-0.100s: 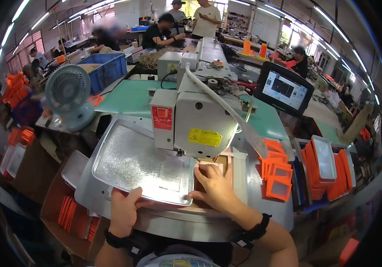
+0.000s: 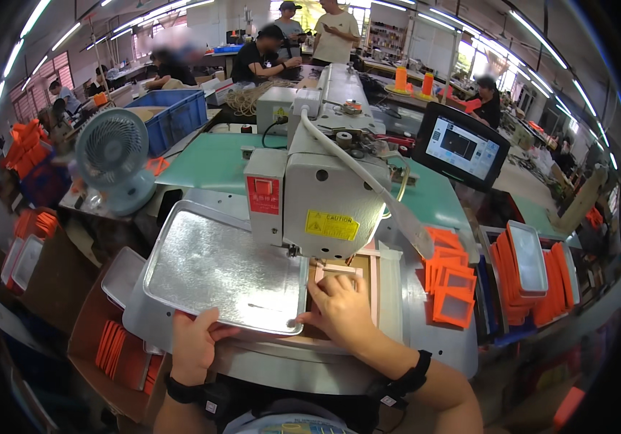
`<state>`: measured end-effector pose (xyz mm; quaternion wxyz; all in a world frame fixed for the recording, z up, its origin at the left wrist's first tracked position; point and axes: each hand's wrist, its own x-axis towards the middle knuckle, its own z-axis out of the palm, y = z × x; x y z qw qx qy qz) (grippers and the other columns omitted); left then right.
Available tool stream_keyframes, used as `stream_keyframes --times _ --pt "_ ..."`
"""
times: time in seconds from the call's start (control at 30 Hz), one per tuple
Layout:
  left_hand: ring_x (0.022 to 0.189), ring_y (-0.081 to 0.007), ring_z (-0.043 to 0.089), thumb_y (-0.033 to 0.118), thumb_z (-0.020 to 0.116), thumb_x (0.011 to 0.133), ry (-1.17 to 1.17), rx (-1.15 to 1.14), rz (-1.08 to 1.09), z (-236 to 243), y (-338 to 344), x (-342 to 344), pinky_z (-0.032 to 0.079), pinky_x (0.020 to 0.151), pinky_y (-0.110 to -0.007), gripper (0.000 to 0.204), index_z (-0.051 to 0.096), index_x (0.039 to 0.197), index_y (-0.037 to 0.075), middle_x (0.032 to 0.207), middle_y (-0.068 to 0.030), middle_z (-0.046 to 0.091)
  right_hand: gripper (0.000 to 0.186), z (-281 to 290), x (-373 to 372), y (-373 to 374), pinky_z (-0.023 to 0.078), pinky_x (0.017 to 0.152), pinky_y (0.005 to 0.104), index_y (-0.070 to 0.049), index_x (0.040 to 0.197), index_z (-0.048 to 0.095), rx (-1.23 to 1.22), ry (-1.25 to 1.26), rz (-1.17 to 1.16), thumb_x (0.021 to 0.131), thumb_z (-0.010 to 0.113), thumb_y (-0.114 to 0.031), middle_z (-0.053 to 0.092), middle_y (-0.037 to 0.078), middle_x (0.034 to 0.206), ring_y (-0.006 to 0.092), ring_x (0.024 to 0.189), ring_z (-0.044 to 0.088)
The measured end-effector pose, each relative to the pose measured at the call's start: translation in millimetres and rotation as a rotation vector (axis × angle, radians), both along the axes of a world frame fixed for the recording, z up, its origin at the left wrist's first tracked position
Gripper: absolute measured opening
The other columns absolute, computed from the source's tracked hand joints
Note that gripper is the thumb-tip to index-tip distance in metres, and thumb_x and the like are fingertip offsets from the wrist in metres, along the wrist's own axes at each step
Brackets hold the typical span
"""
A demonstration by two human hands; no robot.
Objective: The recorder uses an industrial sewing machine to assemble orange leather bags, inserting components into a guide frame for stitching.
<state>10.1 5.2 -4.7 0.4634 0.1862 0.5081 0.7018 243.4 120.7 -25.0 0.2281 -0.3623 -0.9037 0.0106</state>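
Observation:
A silvery, rounded rectangular panel with a pale raised rim (image 2: 216, 267) lies slanted under the head of a sewing machine (image 2: 332, 195). My left hand (image 2: 193, 347) grips its near left edge, thumb on top and fingers hidden underneath. At the panel's right edge is my right hand (image 2: 343, 311), its thumb on the near right corner and its bent fingers along the side. Beneath and beside that hand shows a brown and pinkish frame-like template (image 2: 368, 289) on the metal work plate (image 2: 433, 347).
Orange square frames (image 2: 455, 289) lie in a pile on the right. Beyond them a bin holds orange pieces and a silvery panel (image 2: 527, 253). A cardboard box (image 2: 101, 376) with orange pieces stands at left. A fan (image 2: 113, 159), a blue crate (image 2: 173, 119) and a screen (image 2: 462, 145) surround the machine.
The silvery panel has shifted a little left, uncovering more of the template. Both my hands have moved left with it, the right one's fingers drawing back toward the panel's edge.

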Motion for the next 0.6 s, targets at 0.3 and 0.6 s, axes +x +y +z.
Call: stream_keyframes --times 0.3,0.6 --pt "0.092 -0.0249 0.069 0.005 0.056 0.086 -0.307 0.209 0.356 -40.5 -56.0 -91.6 0.063 0.071 -0.041 0.040 0.051 0.125 0.005 0.112 -0.0101 0.064 0.036 16.0 -17.1 -6.4 0.052 0.068 0.0373 -0.003 0.115 0.064 0.001 0.403 0.225 0.081 0.073 -0.011 0.063 0.010 0.105 0.0289 0.084 0.064" --pt "0.119 -0.0413 0.058 0.007 0.056 0.095 -0.379 0.497 0.102 -18.7 -42.2 -50.5 0.055 0.092 -0.062 0.049 0.040 0.141 0.004 0.138 -0.0152 0.052 0.006 56.5 19.9 -4.0 0.049 0.059 0.0308 -0.002 0.088 0.065 -0.260 0.625 0.127 0.084 0.069 0.000 0.063 0.008 0.077 0.0204 0.066 0.061"
